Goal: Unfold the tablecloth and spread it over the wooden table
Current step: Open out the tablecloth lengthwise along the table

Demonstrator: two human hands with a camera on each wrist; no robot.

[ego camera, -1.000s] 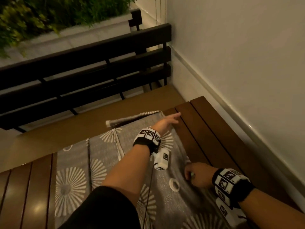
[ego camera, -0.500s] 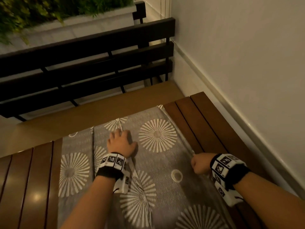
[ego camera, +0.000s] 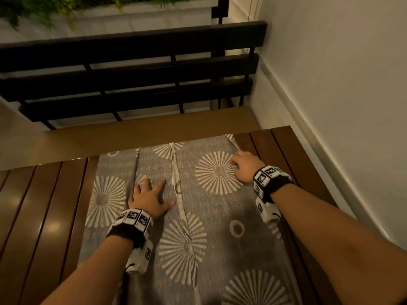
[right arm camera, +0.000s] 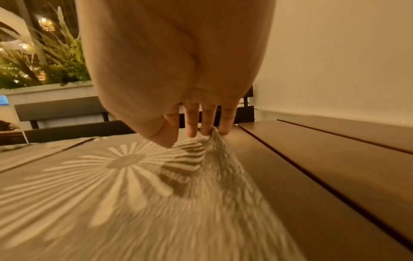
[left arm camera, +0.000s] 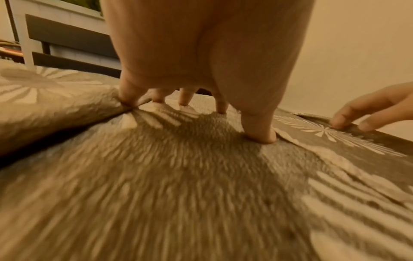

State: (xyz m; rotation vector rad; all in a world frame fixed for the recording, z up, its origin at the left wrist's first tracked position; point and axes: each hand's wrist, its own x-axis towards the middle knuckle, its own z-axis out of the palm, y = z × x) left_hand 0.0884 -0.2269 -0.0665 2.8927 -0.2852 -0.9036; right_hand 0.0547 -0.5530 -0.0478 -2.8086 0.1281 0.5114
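A grey tablecloth (ego camera: pixel 215 216) with white sunburst prints lies as a folded strip along the middle of the wooden slat table (ego camera: pixel 44 205), its far end reaching the table's far edge. My left hand (ego camera: pixel 152 197) rests on the cloth left of centre, fingers spread; in the left wrist view its fingertips (left arm camera: pixel 221 109) press into the fabric beside a raised fold (left arm camera: pixel 55 106). My right hand (ego camera: pixel 241 167) sits at the cloth's right edge near the far end. In the right wrist view my right hand (right arm camera: pixel 190 134) pinches that edge up into a small peak (right arm camera: pixel 214 141).
Bare dark slats flank the cloth on both sides (ego camera: pixel 286 150). A white wall (ego camera: pixel 330 84) runs close along the table's right side. Beyond the far edge are tan floor (ego camera: pixel 132 130), a dark slatted bench (ego camera: pixel 132 69) and a planter with greenery (ego camera: pixel 55 7).
My left hand has drawn back from the cloth's far right corner to its middle and now lies flat. My right hand has moved forward along the right edge. The turned-up far end now lies flat.
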